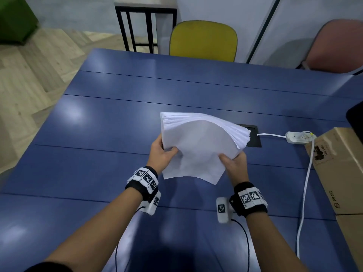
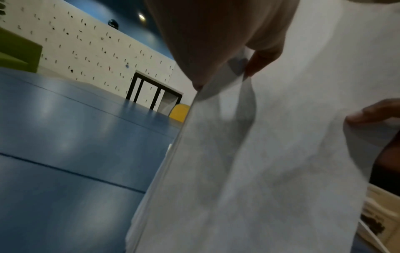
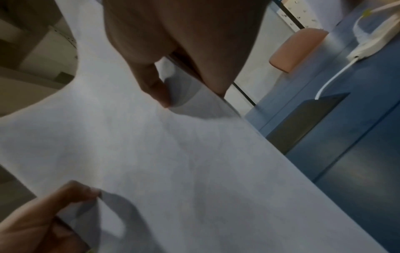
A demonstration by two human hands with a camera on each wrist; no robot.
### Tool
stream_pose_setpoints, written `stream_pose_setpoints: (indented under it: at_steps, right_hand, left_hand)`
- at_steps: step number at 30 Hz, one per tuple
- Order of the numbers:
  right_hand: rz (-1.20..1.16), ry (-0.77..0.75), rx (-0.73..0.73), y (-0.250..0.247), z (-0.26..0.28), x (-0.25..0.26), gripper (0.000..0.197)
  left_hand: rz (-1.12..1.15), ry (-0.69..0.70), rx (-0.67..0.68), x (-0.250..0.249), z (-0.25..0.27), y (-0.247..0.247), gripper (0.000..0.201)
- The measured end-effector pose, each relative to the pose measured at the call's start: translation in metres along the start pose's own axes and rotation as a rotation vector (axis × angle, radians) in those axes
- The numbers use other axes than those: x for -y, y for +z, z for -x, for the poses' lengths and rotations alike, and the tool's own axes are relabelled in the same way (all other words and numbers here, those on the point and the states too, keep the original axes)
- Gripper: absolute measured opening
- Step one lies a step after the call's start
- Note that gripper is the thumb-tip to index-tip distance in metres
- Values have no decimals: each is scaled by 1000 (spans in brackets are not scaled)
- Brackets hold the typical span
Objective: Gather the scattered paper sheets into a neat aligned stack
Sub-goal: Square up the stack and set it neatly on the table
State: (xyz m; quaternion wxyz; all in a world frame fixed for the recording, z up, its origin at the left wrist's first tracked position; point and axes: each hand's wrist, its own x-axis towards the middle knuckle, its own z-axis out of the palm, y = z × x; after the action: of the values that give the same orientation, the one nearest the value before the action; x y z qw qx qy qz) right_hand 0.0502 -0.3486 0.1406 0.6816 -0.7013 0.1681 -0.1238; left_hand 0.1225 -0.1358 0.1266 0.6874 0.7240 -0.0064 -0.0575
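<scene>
A thick stack of white paper sheets (image 1: pixel 198 146) is lifted above the blue table (image 1: pixel 98 134), bowed upward, its far edges fanned and uneven. My left hand (image 1: pixel 163 154) grips the stack's left side, thumb on top. My right hand (image 1: pixel 232 160) grips the right side, thumb on top too. In the left wrist view the paper (image 2: pixel 270 162) fills the right half, with my left thumb (image 2: pixel 264 58) pressing on it. The right wrist view shows the paper (image 3: pixel 162 154), my right thumb (image 3: pixel 153 85) on it and my left hand's fingers (image 3: pixel 54 205) pinching the opposite edge.
A dark cable hatch (image 1: pixel 253 136) is set in the table just behind the paper. A white power strip (image 1: pixel 298 136) and its cord lie to the right, beside a cardboard box (image 1: pixel 339 169). A yellow chair (image 1: pixel 203 41) and a pink chair (image 1: pixel 337 48) stand at the far edge.
</scene>
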Motion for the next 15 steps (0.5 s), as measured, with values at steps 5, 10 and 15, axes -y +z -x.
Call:
stream_pose_setpoints:
  at_steps: [5,10,15]
  right_hand:
    - [-45,-102,6,-6,-6,22,29]
    - [29,-33,88,-5,4,9,30]
    - [18,10,58,4,6,2,36]
  left_hand:
    - [47,100,-48,-21,-1,-1,41]
    - [24,32,19,-10,11,-11,50]
    - [16,-6,-26,-6,12,-11,46]
